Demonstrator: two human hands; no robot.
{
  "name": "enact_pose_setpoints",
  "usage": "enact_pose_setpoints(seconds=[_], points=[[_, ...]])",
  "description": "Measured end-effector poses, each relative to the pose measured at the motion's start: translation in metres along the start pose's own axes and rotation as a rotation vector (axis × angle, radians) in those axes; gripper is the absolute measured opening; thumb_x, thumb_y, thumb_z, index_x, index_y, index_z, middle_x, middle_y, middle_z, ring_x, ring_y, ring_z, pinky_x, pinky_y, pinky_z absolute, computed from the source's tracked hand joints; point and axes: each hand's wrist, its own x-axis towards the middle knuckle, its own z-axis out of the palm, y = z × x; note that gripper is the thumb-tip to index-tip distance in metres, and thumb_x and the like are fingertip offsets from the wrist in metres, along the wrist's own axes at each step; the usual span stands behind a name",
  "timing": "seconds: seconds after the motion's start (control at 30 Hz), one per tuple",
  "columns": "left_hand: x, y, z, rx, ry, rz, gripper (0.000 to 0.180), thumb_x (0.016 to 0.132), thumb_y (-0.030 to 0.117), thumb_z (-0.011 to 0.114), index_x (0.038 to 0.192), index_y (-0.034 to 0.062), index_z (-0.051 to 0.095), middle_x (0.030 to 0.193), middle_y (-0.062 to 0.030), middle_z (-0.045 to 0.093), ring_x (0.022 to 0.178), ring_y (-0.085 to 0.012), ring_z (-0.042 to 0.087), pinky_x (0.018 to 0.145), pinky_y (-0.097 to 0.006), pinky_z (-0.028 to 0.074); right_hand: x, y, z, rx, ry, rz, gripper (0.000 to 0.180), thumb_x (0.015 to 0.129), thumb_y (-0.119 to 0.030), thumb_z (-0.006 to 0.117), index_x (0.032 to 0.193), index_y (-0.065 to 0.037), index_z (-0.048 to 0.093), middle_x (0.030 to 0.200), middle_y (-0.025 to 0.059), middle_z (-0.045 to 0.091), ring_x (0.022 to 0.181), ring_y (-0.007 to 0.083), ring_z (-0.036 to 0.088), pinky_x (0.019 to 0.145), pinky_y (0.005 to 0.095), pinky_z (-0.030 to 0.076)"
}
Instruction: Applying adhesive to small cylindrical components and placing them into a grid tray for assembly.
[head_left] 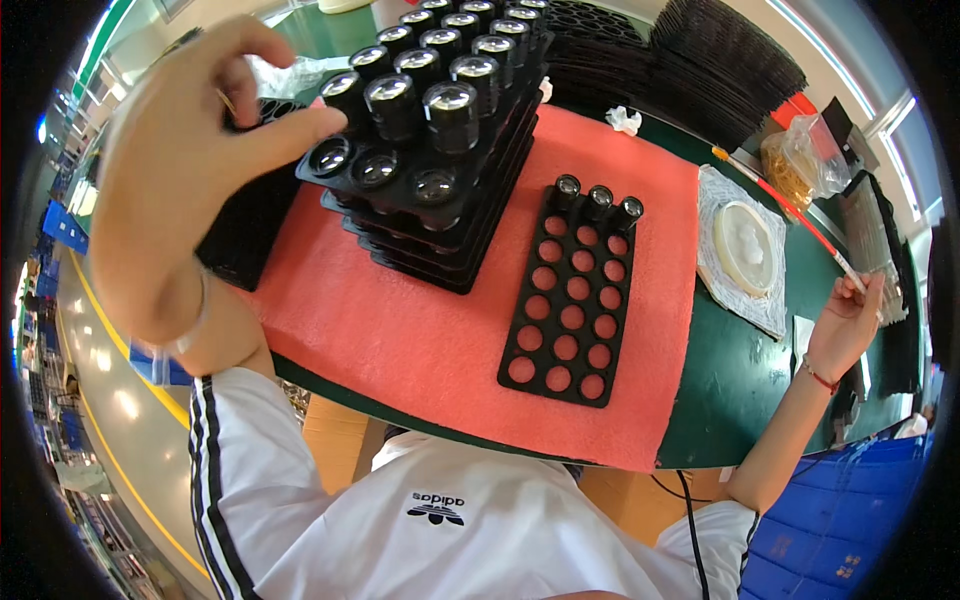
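My left hand (pixel 175 190) hovers at the left side of a tall stack of black trays (pixel 455 235). Its thumb and fingers are apart, and the thumb tip is close to a black lens barrel (pixel 345 98); I cannot tell whether they touch. Several such barrels with shiny glass tops stand in the top tray; in its nearest row the lenses sit low. A single black tray (pixel 571 318) with round holes lies to the right, with three lens barrels (pixel 598 200) in its far row. At the far right, my right hand (pixel 850 318) grips a red-handled paintbrush (pixel 800 217), its bristles pointing away.
A red mat (pixel 400 350) covers part of the green table (pixel 725 385). To the right, a round cream dish (pixel 742 225) with white lumps lies on a cloth. Stacked black trays (pixel 735 70), crumpled white tissue (pixel 624 121) and a bag of yellowish things (pixel 790 165) line the back.
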Motion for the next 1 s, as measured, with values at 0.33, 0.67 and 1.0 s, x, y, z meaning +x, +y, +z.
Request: enact_pose_setpoints(seconds=[0.33,0.67,1.0], points=[[-0.058,0.097,0.077,-0.388,-0.487,0.669,0.074,0.067,0.046,0.062,0.116,-0.0047,0.04,0.123,-0.027,0.033,0.11,-0.0414,0.036,0.091,-0.044,0.032,0.005,0.01,-0.005,-0.074,0.002,-0.098,0.018,0.085,-0.016,0.052,0.082,0.001,0.057,0.075,0.008,0.058,0.063,0.0137,0.053,0.06,0.0255,0.042],[-0.065,0.112,0.135,-0.28,-0.456,0.571,0.082,0.071,0.052,0.055,0.122,-0.0073,0.032,0.128,-0.0309,0.023,0.116,-0.0436,0.029,0.098,-0.045,0.024,-0.002,0.004,0.008,-0.41,0.081,-0.283,0.024,0.086,-0.018,0.05,0.079,0.004,0.057,0.069,0.0096,0.058,0.063,0.0126,0.052,0.06,0.0226,0.041],[-0.046,0.127,0.173,-0.58,-0.429,0.265,0.069,0.079,0.041,0.052,0.128,0.0004,0.024,0.129,-0.0324,0.017,0.122,-0.0446,0.017,0.1,-0.046,0.018,-0.014,-0.002,0.023,-0.725,0.087,-0.482,0.041,0.09,-0.026,0.039,0.066,0.003,0.055,0.061,0.0082,0.056,0.055,0.0104,0.048,0.052,0.0217,0.036]])
